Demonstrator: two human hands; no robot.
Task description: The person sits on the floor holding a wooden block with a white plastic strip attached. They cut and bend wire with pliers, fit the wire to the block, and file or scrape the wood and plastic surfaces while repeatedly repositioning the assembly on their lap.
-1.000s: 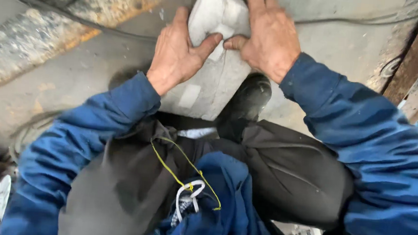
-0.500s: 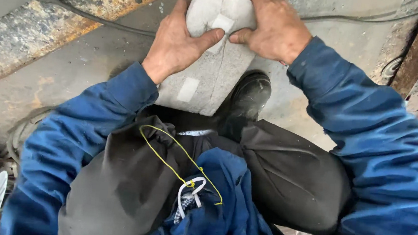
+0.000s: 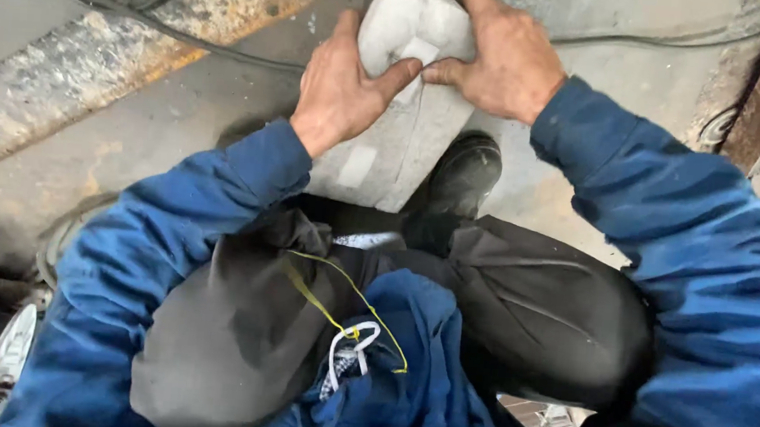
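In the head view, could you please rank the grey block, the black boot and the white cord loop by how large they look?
1. Grey block, largest, though the left hand and right hand cover part of it.
2. Black boot, partly hidden by the trouser leg.
3. White cord loop, smallest, despite being nearest the camera.

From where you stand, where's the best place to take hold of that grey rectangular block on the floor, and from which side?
Take the grey rectangular block by its two long side edges at the far end, coming down from above, as the left hand and right hand do. It lies flat on the concrete floor, sides exposed; a black boot crowds the near right corner.
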